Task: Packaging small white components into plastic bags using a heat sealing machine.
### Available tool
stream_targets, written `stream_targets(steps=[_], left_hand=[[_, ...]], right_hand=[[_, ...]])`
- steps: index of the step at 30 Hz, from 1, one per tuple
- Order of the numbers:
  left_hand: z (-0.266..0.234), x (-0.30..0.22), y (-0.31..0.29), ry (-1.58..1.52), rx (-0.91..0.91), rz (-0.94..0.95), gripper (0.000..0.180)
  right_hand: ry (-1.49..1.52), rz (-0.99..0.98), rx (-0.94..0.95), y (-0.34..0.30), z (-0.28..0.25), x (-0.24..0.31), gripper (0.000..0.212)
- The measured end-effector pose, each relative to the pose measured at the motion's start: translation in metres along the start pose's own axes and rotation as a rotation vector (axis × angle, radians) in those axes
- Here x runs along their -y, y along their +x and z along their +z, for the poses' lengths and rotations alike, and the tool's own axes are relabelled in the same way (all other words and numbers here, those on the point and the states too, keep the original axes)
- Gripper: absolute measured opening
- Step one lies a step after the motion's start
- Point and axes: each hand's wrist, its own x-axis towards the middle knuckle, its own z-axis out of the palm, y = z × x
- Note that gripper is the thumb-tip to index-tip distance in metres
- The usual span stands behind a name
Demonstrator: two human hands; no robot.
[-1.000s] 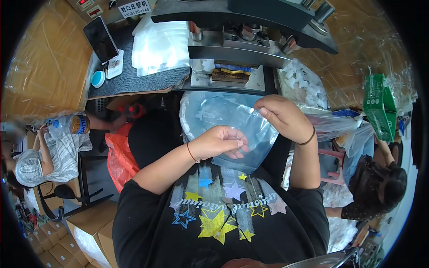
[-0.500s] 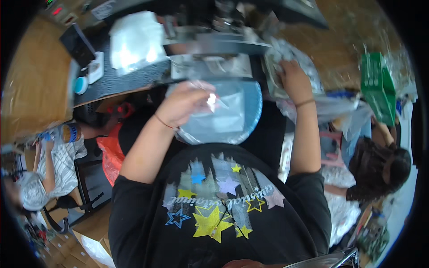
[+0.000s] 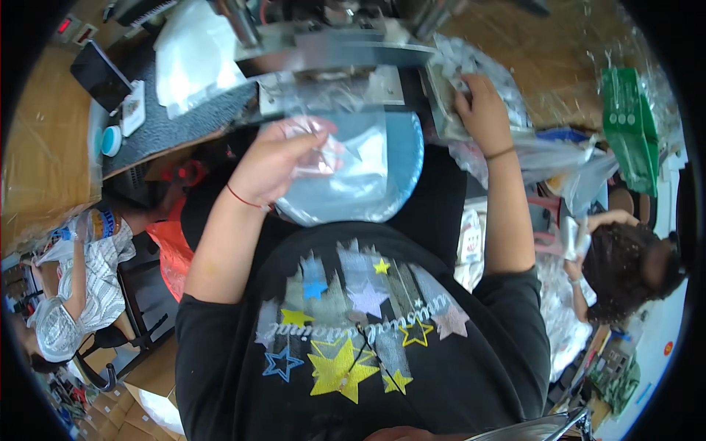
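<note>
My left hand (image 3: 283, 158) is closed, its thumb and fingers gripping a clear plastic bag (image 3: 368, 151). The bag hangs over a round blue basin (image 3: 412, 162), which rests on my lap and has a clear plastic film over its rim. To the right, my right hand (image 3: 484, 114) is over a shallow tray (image 3: 441, 103) of crumpled clear plastic pieces (image 3: 504, 81). Its thumb and forefinger are apart, and nothing shows between them. The other fingertips are partly hidden. Just beyond the basin is a machine with a long metal bar (image 3: 338, 57) and a pale metal plate (image 3: 390, 84).
At the left, a stack of clear bags (image 3: 195, 62), a dark-screened phone (image 3: 103, 77) and a small round teal-lidded jar (image 3: 110, 140) sit on the dark bench. A green box (image 3: 629, 128) stands at the right. Two other people sit at either side; an orange-red bag (image 3: 173, 246) hangs at left.
My left hand has shifted slightly left and up with the clear bag. My right hand has risen a little at the tray, its thumb and forefinger now apart. The whole view has also shifted.
</note>
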Motion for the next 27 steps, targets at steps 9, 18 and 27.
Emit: stream_targets(steps=[9,18,27], left_hand=[[0.017,0.016,-0.024,0.063,-0.027,-0.002,0.026],[0.018,0.018,-0.046,0.403,-0.044,0.205,0.036],[-0.091,-0.058,0.006,2.06,-0.851,0.647,0.059]], right_hand=[[0.062,0.102,-0.053,-0.008,-0.01,0.024,0.025],[0.076,0.125,-0.072,0.001,-0.008,0.028,0.026],[0.064,0.161,-0.07,-0.003,-0.008,0.026,0.024]])
